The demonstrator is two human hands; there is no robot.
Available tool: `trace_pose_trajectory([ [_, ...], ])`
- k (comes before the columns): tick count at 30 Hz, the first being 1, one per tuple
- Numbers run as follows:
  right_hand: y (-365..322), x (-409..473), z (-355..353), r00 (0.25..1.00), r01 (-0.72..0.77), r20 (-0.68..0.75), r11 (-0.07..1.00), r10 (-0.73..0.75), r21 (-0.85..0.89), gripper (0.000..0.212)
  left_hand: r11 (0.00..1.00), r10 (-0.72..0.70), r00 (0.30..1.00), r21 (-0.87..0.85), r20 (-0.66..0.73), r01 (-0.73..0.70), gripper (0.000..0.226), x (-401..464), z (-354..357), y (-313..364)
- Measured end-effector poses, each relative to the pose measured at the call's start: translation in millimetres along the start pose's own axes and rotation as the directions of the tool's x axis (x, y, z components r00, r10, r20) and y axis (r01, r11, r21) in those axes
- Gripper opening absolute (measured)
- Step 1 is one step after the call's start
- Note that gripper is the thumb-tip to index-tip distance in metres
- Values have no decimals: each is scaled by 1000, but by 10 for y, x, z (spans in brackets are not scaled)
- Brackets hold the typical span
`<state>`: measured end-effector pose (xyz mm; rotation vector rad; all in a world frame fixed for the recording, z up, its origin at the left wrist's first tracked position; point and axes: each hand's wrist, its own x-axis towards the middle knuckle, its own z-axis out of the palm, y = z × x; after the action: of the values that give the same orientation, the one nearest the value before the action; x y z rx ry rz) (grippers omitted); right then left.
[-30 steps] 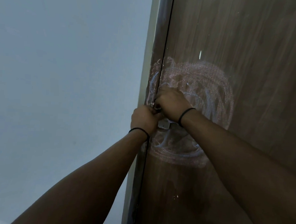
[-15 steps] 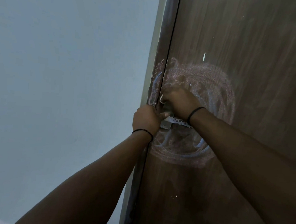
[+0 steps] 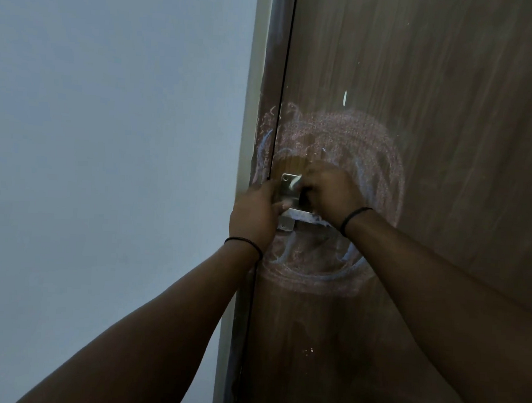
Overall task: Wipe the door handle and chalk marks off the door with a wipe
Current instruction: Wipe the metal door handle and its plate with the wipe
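Step in hand: wiping the door handle at centre frame. The right hand is curled over the handle plate — a pale sliver at its fingertips is likely the wipe, largely hidden. The left hand grips the lever's near end, steadying it. Chalk marks — pink and bluish swirls — ring the handle on the door, mostly uncleared. Next move, in my judgement: shift the wipe onto the chalk with firm strokes.
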<state>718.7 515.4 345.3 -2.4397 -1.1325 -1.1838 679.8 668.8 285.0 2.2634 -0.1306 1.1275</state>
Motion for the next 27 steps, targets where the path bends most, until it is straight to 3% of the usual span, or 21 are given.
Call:
trace_pose_trajectory([
  [2, -38, 46, -14, 985, -122, -116, 990, 130, 68, 18, 995, 96, 995, 36, 22, -97, 45, 15, 4, 2],
  [6, -77, -12, -1, 990, -4, 140, 1000, 1, 22, 15, 946, 221, 965, 208, 139, -247, 49, 38, -6, -37],
  [10, 40, -89, -5, 964, -267, 68, 937, 259, 223, 16, 957, 197, 951, 166, 237, -239, 48, 37, -35, -96],
  [13, -23, -34, 2, 979, -202, -6, 967, 206, 158, 20, 958, 220, 951, 135, 218, -253, 48, 19, -67, -125],
  [15, -28, -37, 10, 985, -171, 37, 976, 168, 131, 18, 959, 224, 959, 136, 175, -249, 48, 9, -71, -108],
  [18, 8, -73, 16, 951, -300, 142, 929, 274, 218, 13, 947, 242, 960, 179, 142, -265, 48, 45, -57, 11],
  [23, -85, 26, 4, 866, -392, -147, 833, 477, 391, 13, 916, 234, 962, 299, 142, -267, 53, 164, -26, 133],
  [25, -97, 4, 51, 882, -410, -90, 847, 463, 338, 12, 904, 231, 960, 329, 161, -273, 56, 166, -34, 110],
  [27, -55, -11, 98, 874, -484, 95, 840, 476, 244, 16, 903, 220, 958, 332, 184, -272, 59, 174, -53, 113],
])
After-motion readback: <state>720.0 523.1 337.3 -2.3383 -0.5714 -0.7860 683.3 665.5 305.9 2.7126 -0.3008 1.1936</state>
